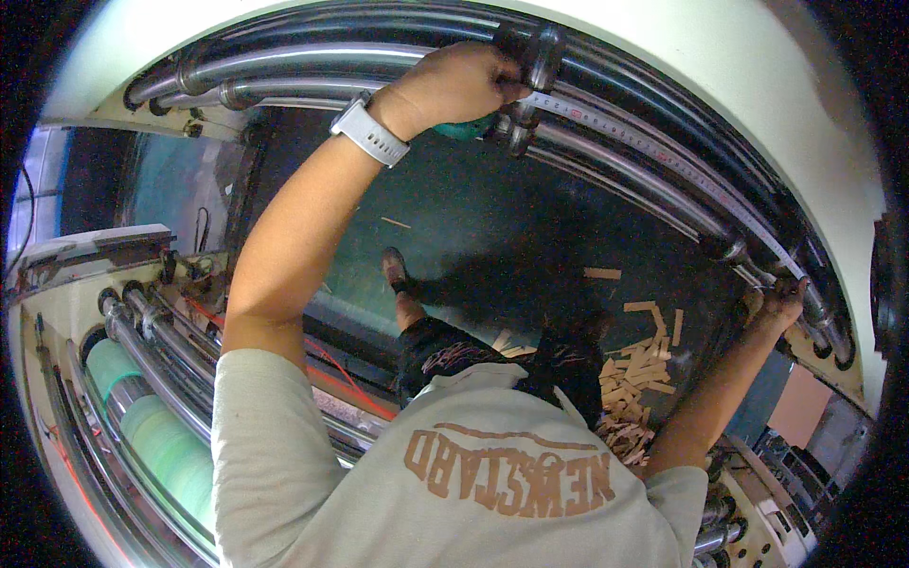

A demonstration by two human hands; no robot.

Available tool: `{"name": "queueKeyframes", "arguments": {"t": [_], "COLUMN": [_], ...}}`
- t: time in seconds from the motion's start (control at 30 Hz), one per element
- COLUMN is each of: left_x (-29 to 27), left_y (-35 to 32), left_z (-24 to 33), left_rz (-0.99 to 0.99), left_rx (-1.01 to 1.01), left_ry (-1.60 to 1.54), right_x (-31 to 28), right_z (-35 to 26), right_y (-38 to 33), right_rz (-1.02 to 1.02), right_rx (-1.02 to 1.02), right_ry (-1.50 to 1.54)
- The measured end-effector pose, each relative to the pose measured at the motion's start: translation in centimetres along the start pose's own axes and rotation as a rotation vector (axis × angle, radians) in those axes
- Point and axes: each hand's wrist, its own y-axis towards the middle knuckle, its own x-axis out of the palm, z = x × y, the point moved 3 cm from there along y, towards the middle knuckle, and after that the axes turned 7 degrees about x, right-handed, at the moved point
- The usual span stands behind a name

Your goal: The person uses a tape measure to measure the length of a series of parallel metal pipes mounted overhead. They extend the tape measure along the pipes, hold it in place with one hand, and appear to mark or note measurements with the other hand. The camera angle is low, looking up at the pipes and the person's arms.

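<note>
A tape measure's pale blade (653, 151) is stretched along the metal rollers at the top of the head view, running from one hand to the other. My left hand (459, 87), with a grey watch on its wrist, is closed at the blade's left end, beside a dark collar (543, 59) on a shaft. Below its palm shows a green rounded part (466, 129), seemingly the tape's case, mostly hidden by the hand. Far to the right, my right hand (778, 305) pinches the blade's other end by the rollers' right end; its fingertips are partly covered.
Cream machine frames (720, 43) border the rollers ahead. Behind on the left stands another roller set with a green cylinder (166, 445). Cardboard strips (639, 379) lie piled on the dark floor (492, 218) near my legs. Red cord (346, 374) runs beside the left machine.
</note>
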Motion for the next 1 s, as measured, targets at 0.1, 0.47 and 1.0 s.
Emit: {"name": "queueKeyframes", "arguments": {"t": [0.1, 0.47, 1.0], "left_x": [-0.1, 0.0, -0.3], "left_y": [-0.2, 0.0, 0.9], "left_z": [-0.1, 0.3, 0.4], "left_rz": [0.002, 0.070, 0.026], "left_rx": [-0.018, -0.060, -0.044], "left_ry": [0.048, 0.202, 0.137], "right_x": [0.9, 0.3, -5.7], "right_z": [0.0, -0.6, -0.6], "right_y": [-0.5, -0.4, 4.9], "right_rz": [-0.014, 0.009, -0.243], "right_rx": [0.076, 0.078, 0.055], "right_ry": [0.103, 0.088, 0.132]}}
